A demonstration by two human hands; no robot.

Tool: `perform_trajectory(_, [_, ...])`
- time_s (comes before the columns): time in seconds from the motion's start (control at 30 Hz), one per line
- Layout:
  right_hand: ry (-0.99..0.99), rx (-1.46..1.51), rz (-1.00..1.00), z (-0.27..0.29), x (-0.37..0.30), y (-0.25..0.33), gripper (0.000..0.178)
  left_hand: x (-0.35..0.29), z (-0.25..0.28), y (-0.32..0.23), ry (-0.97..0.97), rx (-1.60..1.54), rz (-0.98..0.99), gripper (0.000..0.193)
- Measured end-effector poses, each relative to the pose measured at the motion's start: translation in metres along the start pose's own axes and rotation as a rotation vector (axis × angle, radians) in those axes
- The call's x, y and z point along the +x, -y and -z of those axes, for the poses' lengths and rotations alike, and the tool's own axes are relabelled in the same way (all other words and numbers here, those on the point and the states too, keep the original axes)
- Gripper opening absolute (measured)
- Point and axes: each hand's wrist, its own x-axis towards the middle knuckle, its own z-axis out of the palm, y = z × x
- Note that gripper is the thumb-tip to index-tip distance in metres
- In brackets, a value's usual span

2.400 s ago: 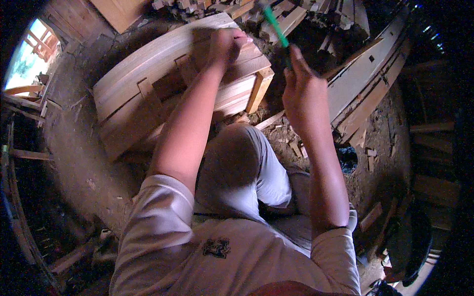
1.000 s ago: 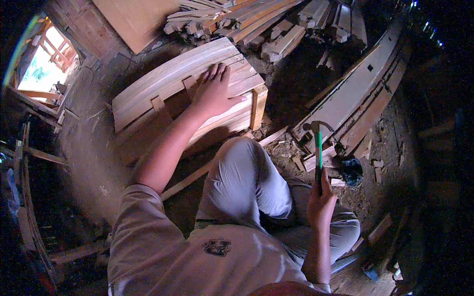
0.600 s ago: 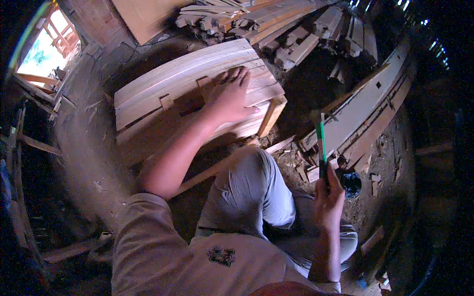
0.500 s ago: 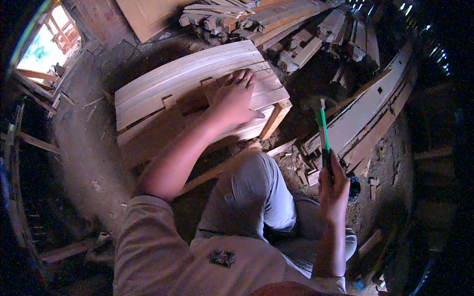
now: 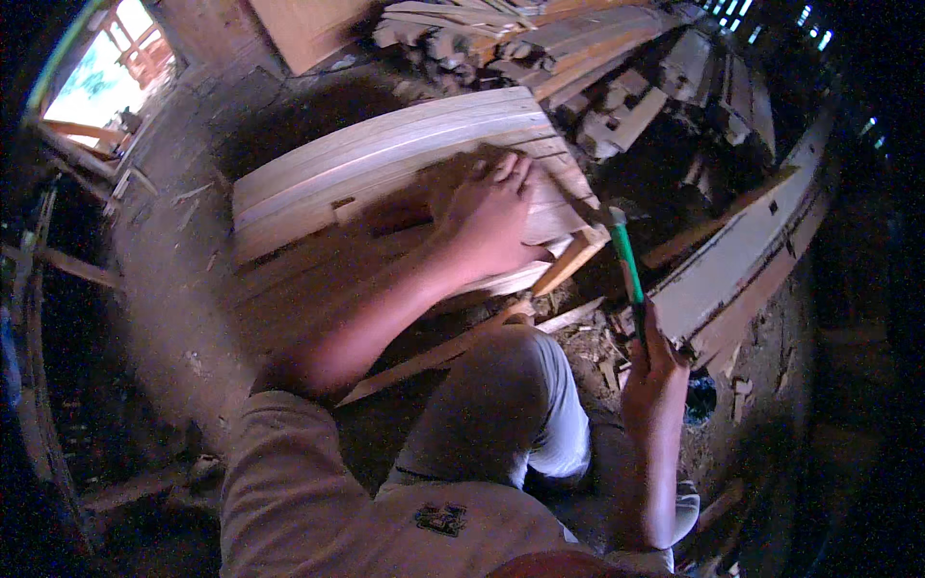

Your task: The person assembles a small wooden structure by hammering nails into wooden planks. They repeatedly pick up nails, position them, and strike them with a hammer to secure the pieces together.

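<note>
My left hand (image 5: 489,217) lies spread on a slatted wooden piece (image 5: 376,144), near its right end, with the thumb toward the near edge. The piece is built of pale planks, with notches cut near its middle. Under its right end a lighter wooden batten (image 5: 570,262) slants down. Closed round the green handle of a hammer (image 5: 629,265), my right hand (image 5: 658,371) is to the right of the piece. The hammer's blurred head is at the piece's right corner; whether it touches the wood I cannot tell.
Stacked lumber (image 5: 568,53) fills the far side. To the right lies a long board (image 5: 732,241) with square holes. Wood scraps (image 5: 607,361) litter the dirt floor (image 5: 178,279) beyond my raised knee (image 5: 511,385). A bright opening (image 5: 101,82) is at the far left.
The hammer's head has swung left and slightly down to the wooden piece's right corner. My left hand stays on the planks. The whole view has shifted a little.
</note>
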Motion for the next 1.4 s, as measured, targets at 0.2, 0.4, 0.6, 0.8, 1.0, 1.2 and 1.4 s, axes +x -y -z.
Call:
perform_trajectory(0.2, [0.039, 0.057, 0.002, 0.0, 0.002, -0.004, 0.048, -0.002, -0.005, 0.012, 0.015, -0.016, -0.042, 0.116])
perform_trajectory(0.4, [0.021, 0.057, 0.018, -0.003, 0.002, -0.016, 0.047, 0.0, 0.002, 0.025, 0.088, -0.013, -0.118, 0.124])
perform_trajectory(0.6, [0.02, 0.122, -0.067, 0.001, -0.002, -0.01, 0.045, 0.017, 0.021, 0.057, 0.392, -0.275, -0.112, 0.091])
perform_trajectory(0.8, [0.038, 0.137, -0.092, -0.001, -0.004, -0.008, 0.045, 0.026, 0.04, 0.059, 0.491, -0.642, 0.021, 0.088])
perform_trajectory(1.0, [0.027, 0.151, -0.057, -0.003, -0.005, -0.014, 0.044, 0.0, 0.022, 0.009, 0.246, 0.004, -0.046, 0.127])
perform_trajectory(1.2, [-0.03, 0.147, 0.067, 0.001, -0.003, -0.018, 0.048, -0.001, 0.007, 0.009, 0.184, 0.044, -0.066, 0.106])
perform_trajectory(1.4, [-0.067, 0.083, -0.011, 0.034, 0.03, 0.031, 0.046, -0.004, 0.001, 0.01, 0.097, -0.017, -0.05, 0.101])
